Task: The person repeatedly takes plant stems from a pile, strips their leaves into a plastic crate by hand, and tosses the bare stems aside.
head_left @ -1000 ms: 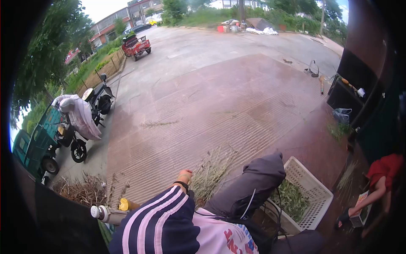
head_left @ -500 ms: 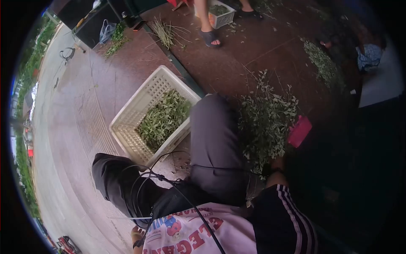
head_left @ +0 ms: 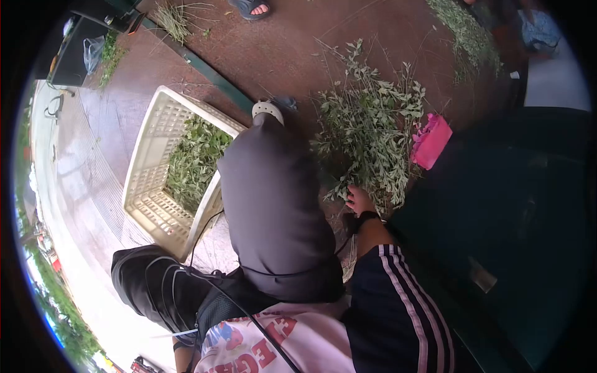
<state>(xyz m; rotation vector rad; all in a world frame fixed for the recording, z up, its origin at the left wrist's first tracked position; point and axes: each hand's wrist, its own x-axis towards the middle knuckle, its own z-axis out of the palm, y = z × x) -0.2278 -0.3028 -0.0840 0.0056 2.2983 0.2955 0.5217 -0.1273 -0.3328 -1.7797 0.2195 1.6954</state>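
the right arm (head_left: 398,292) reaches forward, its bare forearm (head_left: 374,234) angled inward toward the wrist. the right hand (head_left: 360,201) is low, its fingers bent and partly hidden, so their exact grip is unclear. the left arm (head_left: 183,355) hangs down by the person's left side, the left hand out of sight.

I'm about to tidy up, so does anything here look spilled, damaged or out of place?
Nothing looks plainly damaged. The oddest sight is a bright pink item beside the leafy branches on the floor: it clashes with the greenery, and I can't tell what it is.
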